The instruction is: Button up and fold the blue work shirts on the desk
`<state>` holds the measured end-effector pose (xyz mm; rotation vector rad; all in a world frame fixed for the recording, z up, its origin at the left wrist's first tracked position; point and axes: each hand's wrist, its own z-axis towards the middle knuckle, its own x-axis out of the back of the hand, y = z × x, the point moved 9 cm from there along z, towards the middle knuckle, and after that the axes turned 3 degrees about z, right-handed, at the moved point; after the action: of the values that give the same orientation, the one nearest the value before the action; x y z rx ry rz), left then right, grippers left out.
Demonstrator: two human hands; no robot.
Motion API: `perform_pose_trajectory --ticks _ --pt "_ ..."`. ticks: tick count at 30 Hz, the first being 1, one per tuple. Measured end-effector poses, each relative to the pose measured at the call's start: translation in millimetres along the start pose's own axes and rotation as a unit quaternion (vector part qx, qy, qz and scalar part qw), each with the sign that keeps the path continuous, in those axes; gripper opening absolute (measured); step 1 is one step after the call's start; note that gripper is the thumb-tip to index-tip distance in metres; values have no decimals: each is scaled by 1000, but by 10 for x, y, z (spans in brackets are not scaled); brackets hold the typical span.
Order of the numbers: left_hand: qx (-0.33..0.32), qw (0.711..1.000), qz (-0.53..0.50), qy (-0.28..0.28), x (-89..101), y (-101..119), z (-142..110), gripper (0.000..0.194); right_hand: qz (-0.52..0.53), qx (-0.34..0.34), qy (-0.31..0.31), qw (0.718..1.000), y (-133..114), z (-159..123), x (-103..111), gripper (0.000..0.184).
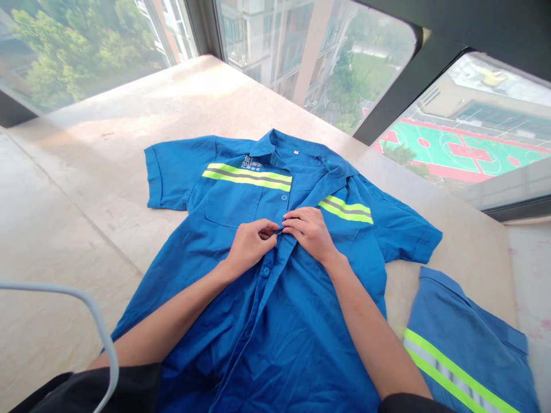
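Note:
A blue short-sleeved work shirt [336,321] lies face up and spread out, its collar pointing away from me. Yellow-green and grey reflective bands cross its chest. At the middle of the front placket, my left hand [255,241] pinches the shirt's edge between thumb and fingers. My right hand [309,232] meets it there, its fingers closed on the other front edge. The small spot between the fingertips is mostly hidden. One button [284,197] shows above the hands and another button [266,271] below them. The collar is open.
To the right lies a folded blue garment [465,321] with a reflective band. The pale stone surface [116,229] runs up to windows with dark frames [387,86]. A white cable [101,327] curves across the lower left, near my left forearm.

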<state>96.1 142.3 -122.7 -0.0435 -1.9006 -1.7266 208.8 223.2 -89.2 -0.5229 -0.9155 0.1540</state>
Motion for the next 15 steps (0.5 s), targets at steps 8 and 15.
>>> perform_pose_trajectory --ticks 8,15 --pt "18 999 -29 4 10 -37 20 20 -11 -34 5 999 75 -13 -30 8" --pt "34 997 -69 -1 10 -92 33 19 -20 -50 9 999 26 29 33 10"
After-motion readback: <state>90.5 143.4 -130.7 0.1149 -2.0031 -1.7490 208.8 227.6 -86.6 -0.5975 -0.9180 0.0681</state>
